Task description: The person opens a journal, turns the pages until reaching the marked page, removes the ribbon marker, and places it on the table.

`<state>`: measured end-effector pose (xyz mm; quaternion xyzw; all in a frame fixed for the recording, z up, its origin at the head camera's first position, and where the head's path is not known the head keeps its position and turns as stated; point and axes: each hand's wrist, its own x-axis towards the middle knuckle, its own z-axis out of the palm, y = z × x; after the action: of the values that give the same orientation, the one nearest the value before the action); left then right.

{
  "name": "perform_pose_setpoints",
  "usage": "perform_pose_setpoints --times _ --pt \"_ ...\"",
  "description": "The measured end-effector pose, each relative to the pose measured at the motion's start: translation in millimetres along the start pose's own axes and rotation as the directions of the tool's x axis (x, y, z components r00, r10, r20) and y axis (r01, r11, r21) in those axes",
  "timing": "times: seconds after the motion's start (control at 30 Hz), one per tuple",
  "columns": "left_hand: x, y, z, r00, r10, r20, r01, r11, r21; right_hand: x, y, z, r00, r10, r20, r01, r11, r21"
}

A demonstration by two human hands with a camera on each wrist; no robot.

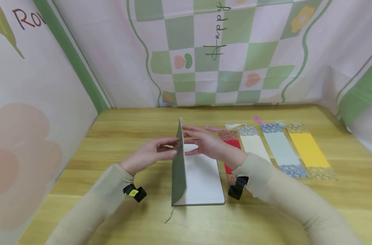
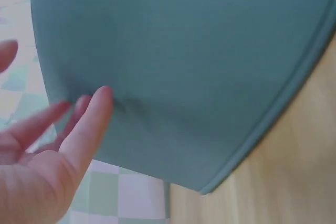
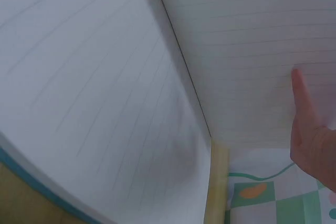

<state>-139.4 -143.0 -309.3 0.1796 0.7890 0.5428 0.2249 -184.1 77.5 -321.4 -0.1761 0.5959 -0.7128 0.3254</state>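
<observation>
A lined notebook (image 1: pixel 202 178) with a grey-green cover (image 2: pixel 184 66) lies opened on the table. Its right part is flat, while the cover and some pages stand nearly upright on the left. My left hand (image 1: pixel 152 153) has its fingertips against the outside of the raised cover, near the far end. From the other side, my right hand (image 1: pixel 205 143) touches the raised lined page (image 3: pixel 247 51) with outstretched fingers. The right wrist view shows one finger laid on that page; the rest of that hand is cut off at the frame's edge.
To the right lie a red bookmark (image 1: pixel 232 144), a cream bookmark (image 1: pixel 254 144), a pale blue bookmark (image 1: pixel 281 146) and a yellow bookmark (image 1: pixel 309 149), with tassels at their far ends. A thin ribbon (image 1: pixel 170 216) trails from the notebook's spine. A checked cloth (image 1: pixel 232 81) hangs behind the table.
</observation>
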Motion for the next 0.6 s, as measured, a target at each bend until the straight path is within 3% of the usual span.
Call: perform_pose_setpoints --times 0.1,0.17,0.33,0.4,0.6 --pt "3.7 -7.8 9.6 0.998 0.054 0.037 -0.058 0.988 0.144 -7.0 0.1 -7.1 0.998 0.002 -0.057 -0.006 0.998 -0.066" --pt "7.0 -12.8 17.5 0.995 0.08 0.061 -0.093 0.964 0.248 -11.4 1.1 -12.6 0.993 0.02 -0.116 -0.033 0.993 -0.113" --pt "11.1 -23.4 34.1 0.991 0.066 0.117 -0.117 0.853 0.509 -22.1 8.5 -29.2 0.974 0.064 -0.215 -0.105 0.977 -0.186" --pt "12.6 -27.0 38.1 0.989 0.051 0.14 -0.122 0.814 0.567 -26.7 13.0 -37.0 0.972 0.074 -0.224 -0.122 0.97 -0.21" --pt "16.4 -30.6 44.8 0.978 0.014 0.208 -0.149 0.745 0.65 -38.5 26.6 -56.8 0.967 0.108 -0.231 -0.18 0.93 -0.32"
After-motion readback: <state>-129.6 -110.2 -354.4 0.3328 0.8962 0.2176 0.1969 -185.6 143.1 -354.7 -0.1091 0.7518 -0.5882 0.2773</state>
